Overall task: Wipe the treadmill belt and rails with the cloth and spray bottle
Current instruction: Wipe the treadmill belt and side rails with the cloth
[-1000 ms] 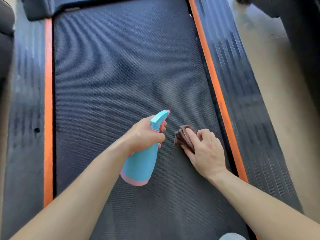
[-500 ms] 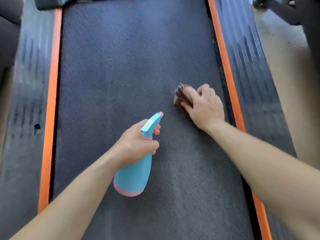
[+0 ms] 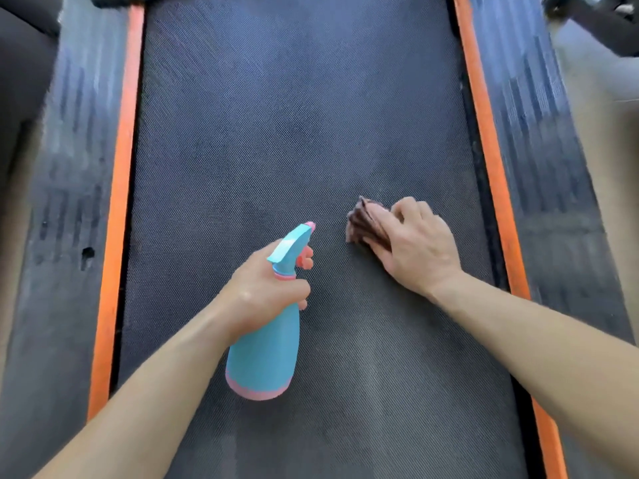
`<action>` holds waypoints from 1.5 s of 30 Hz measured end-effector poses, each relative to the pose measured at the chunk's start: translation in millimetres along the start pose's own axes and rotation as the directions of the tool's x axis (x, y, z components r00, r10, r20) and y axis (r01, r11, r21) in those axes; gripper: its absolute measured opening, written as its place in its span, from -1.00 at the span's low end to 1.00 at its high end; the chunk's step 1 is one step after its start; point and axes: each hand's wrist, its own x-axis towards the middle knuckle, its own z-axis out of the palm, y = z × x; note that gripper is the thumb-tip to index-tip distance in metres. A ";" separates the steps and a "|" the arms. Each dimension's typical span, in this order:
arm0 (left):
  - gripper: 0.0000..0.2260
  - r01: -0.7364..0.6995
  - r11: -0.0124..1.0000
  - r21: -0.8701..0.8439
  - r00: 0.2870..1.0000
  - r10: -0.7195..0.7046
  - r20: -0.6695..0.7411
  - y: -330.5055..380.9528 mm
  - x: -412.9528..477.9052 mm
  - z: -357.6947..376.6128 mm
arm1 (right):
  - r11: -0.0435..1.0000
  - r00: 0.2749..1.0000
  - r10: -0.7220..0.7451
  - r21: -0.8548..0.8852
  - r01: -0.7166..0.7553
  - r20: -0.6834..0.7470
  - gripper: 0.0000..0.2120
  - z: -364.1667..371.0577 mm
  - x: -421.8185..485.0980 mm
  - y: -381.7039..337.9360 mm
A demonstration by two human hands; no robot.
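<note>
Right now my left hand (image 3: 262, 292) is clamped round the spray bottle (image 3: 266, 350), held above mid-belt (image 3: 294, 115) with nozzle forward, probably ready to spray. Right hand (image 3: 418, 247) fingers curl on the cloth (image 3: 363, 223), pressing it to the belt's right half. One bottle, one cloth, two rails (image 3: 539, 150).

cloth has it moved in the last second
Yes. The cloth in the right hand went up the belt: it was level with the hole in the left rail, now it lies beyond it.

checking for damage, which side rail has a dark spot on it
The left rail: a small dark spot marks it; the right rail shows none.
</note>
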 end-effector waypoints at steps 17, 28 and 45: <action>-0.46 0.028 0.997 -0.076 1.000 -0.028 0.003 -5.7 3.3 -8.5 | 0.987 0.984 -0.143 0.089 0.134 0.103 -0.47 -15.1 -63.6 -27.7; -0.42 0.039 0.997 -0.074 0.999 -0.039 -0.002 -14.6 -0.5 -9.6 | 0.993 0.994 0.112 -0.043 -0.112 0.000 -0.52 -6.6 32.5 -9.5; -0.58 0.009 0.990 0.143 1.000 -0.011 0.017 -17.1 -14.3 11.3 | 0.999 0.999 -0.039 0.034 0.039 0.004 -0.48 -5.8 -29.4 -40.7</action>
